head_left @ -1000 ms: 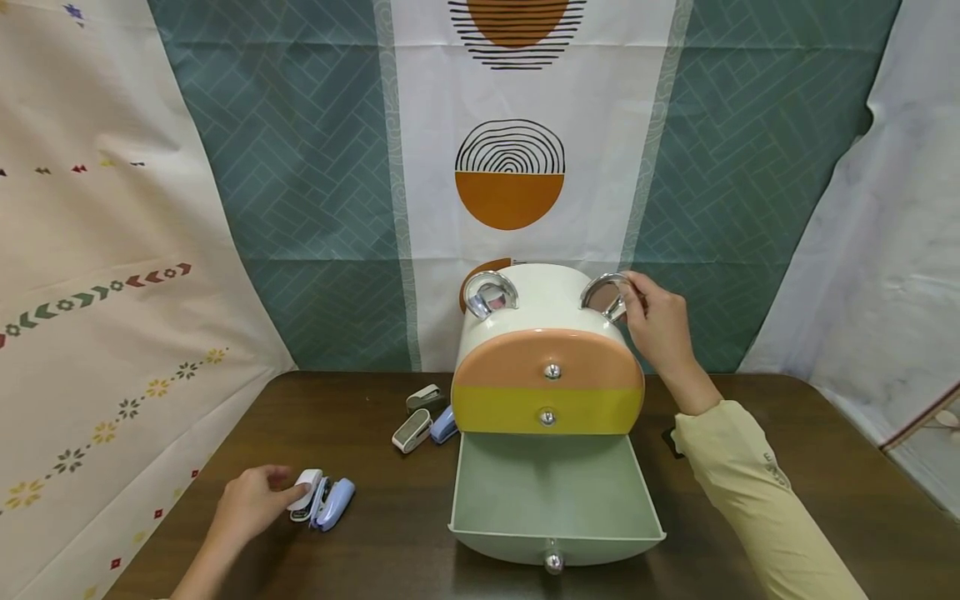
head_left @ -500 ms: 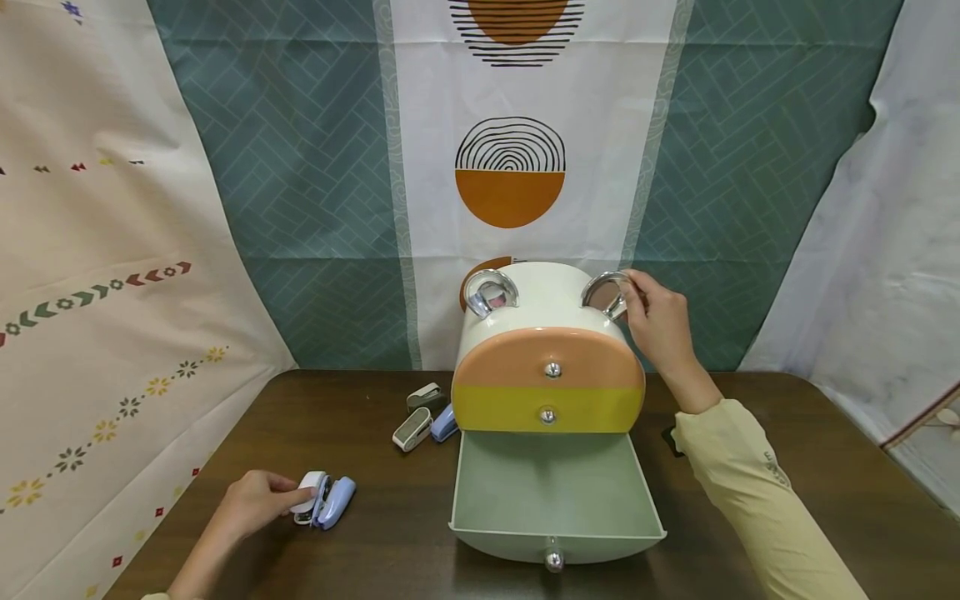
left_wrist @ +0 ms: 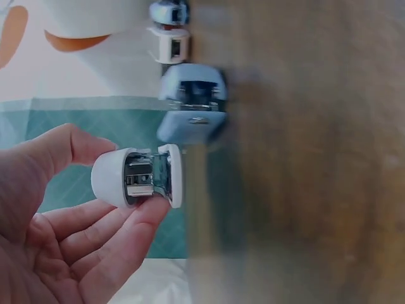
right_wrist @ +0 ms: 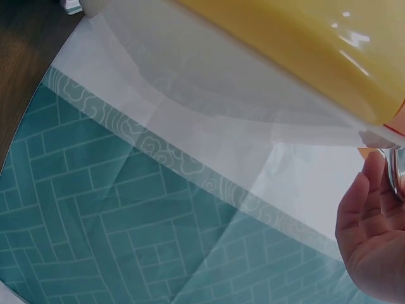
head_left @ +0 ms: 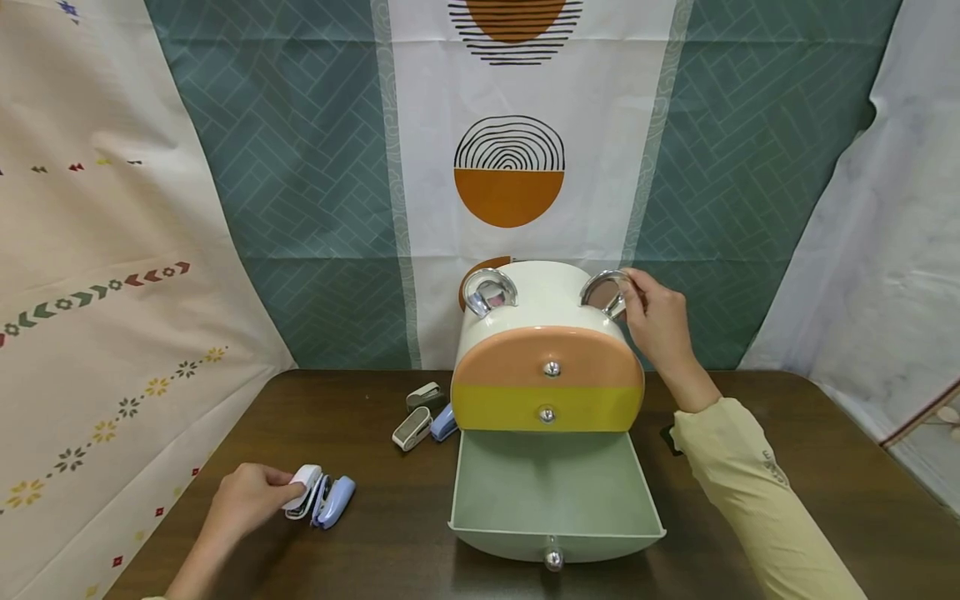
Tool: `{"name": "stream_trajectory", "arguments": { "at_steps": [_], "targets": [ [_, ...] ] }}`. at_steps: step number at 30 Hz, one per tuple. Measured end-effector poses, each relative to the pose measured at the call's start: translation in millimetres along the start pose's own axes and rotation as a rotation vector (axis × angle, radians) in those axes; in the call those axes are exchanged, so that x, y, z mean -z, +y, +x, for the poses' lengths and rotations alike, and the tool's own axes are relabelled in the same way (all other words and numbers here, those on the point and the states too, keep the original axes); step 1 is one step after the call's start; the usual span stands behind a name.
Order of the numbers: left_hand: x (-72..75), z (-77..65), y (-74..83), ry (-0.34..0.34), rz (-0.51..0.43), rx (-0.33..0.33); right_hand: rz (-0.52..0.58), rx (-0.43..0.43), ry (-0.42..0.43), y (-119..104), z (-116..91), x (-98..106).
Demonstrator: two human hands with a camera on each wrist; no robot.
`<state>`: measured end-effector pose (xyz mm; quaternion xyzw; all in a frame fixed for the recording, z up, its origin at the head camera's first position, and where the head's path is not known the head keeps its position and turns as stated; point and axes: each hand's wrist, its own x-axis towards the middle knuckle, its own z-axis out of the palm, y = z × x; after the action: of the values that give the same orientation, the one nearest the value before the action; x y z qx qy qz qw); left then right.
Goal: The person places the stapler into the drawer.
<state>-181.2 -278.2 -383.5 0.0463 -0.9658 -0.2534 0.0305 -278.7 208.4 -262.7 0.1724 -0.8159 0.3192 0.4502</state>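
Note:
My left hand (head_left: 249, 498) pinches a small white stapler (left_wrist: 114, 177) between thumb and fingers, at the left of the table. Right beside it lies a light blue stapler (head_left: 333, 502). My right hand (head_left: 660, 323) grips the right silver ring-shaped ear (head_left: 604, 292) on top of a rounded drawer box (head_left: 546, 287). Its orange (head_left: 502, 354) and yellow (head_left: 498, 408) fronts are flush, while the bottom green drawer (head_left: 551, 487) is pulled out with nothing in it. In the right wrist view, the fingertips (right_wrist: 373, 168) meet the ear near the right edge.
By the box's left side sit a white-rimmed stapler (head_left: 412, 429), a dark one with a pale top (head_left: 425, 397) and another blue stapler (head_left: 444, 425), partly behind the box. A small black object (head_left: 671, 439) lies by the right sleeve. Patterned cloth (head_left: 315, 183) hangs behind the table (head_left: 375, 550).
My left fingers have come together on the white stapler and shifted it slightly left, away from the blue one. The right hand stays on the ear.

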Motion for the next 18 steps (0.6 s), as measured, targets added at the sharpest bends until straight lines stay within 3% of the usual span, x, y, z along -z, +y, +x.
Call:
{"name": "stream_trajectory", "arguments": {
  "at_steps": [10,18],
  "targets": [
    [11.4,-11.2,25.4,0.106,-0.044,-0.089,0.005,0.005,0.004,-1.4,0.0,1.0],
    [11.9,-23.1,61.5,0.120,-0.142,-0.141,0.002,-0.016,-0.004,-2.1,0.0,2.0]
  ]
}}
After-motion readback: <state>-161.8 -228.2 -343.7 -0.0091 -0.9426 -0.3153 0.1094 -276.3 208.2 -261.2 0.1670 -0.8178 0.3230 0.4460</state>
